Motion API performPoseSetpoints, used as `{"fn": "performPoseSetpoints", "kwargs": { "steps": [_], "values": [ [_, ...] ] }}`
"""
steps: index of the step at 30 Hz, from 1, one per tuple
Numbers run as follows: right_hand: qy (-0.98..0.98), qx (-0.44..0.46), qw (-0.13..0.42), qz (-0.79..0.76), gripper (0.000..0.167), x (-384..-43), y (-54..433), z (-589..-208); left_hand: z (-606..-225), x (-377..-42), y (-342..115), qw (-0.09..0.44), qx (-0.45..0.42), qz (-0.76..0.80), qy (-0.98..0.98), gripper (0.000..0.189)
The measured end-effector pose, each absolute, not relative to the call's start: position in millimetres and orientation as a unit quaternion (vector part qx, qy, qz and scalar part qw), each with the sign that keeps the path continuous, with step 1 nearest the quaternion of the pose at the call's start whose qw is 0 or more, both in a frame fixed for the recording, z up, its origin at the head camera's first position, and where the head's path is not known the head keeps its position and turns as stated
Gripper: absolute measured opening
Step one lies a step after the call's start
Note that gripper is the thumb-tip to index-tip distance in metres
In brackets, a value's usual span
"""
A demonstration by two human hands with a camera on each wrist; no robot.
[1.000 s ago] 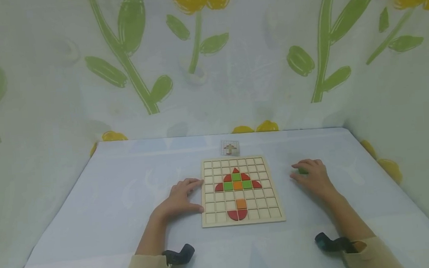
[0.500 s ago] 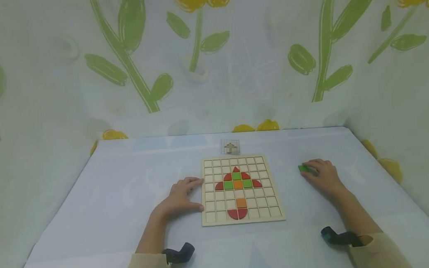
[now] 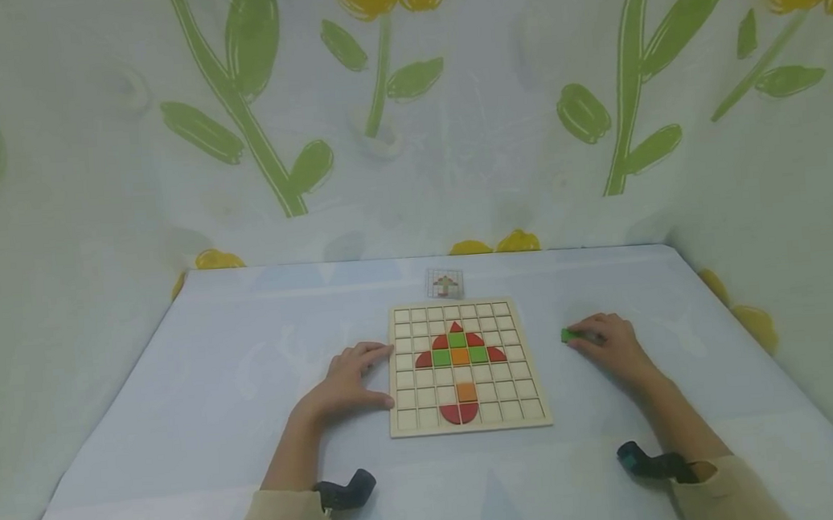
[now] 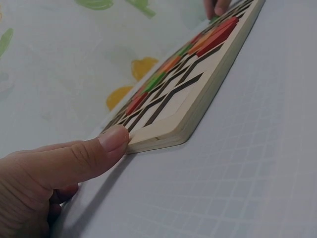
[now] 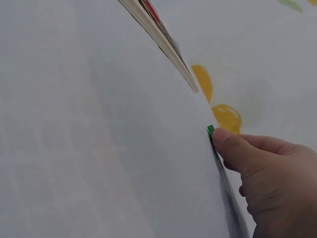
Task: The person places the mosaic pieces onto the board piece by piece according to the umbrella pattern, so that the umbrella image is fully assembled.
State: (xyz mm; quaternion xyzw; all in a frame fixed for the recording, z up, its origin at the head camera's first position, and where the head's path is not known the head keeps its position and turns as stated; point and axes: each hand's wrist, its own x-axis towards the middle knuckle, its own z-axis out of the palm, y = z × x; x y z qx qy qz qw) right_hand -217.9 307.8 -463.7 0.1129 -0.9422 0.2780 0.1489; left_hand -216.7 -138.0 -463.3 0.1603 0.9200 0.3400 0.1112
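Observation:
The square wooden grid board (image 3: pixel 508 390) lies in the middle of the table, seen in the head view. Red, green and orange tiles sit in some of its cells, among them a red triangle (image 3: pixel 455 327), an orange square (image 3: pixel 466 392) and two rounded red pieces at the bottom. Thumb and fingers of my left hand (image 3: pixel 345 382) are spread and touch the board's left edge; the thumb tip (image 4: pixel 115 139) is right at its near corner. To the right of the board, my right hand (image 3: pixel 617 347) pinches a small green tile (image 3: pixel 566 335) between thumb and fingertips, low over the table.
Just behind the board lies a small pattern card (image 3: pixel 445 283) with a printed grid figure. The white table (image 3: pixel 247 328) ends at a flower-printed cloth wall (image 3: pixel 496 150), which also rises at both sides.
My right hand moved right, then came partway back left, with the green tile now showing more at its fingertips. The left hand has stayed against the board.

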Motion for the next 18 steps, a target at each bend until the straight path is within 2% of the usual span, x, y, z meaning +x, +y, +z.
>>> {"fn": "performPoseSetpoints", "kwargs": {
  "steps": [4,12,18],
  "values": [
    [-0.937,0.132,0.162,0.281,0.019,-216.6,297.4,-461.3,-464.6,-217.5,-138.5,0.108,0.163,0.340,0.920,0.086],
    [-0.915,0.208,0.235,0.254,0.024,-217.0,281.4,-456.4,-462.7,-217.4,-138.0,0.107,0.162,0.339,0.920,0.086],
    [-0.900,0.240,0.253,0.261,0.025,-217.8,268.5,-454.2,-461.0,-215.6,-138.2,0.111,0.162,0.343,0.919,0.086]
  ]
}}
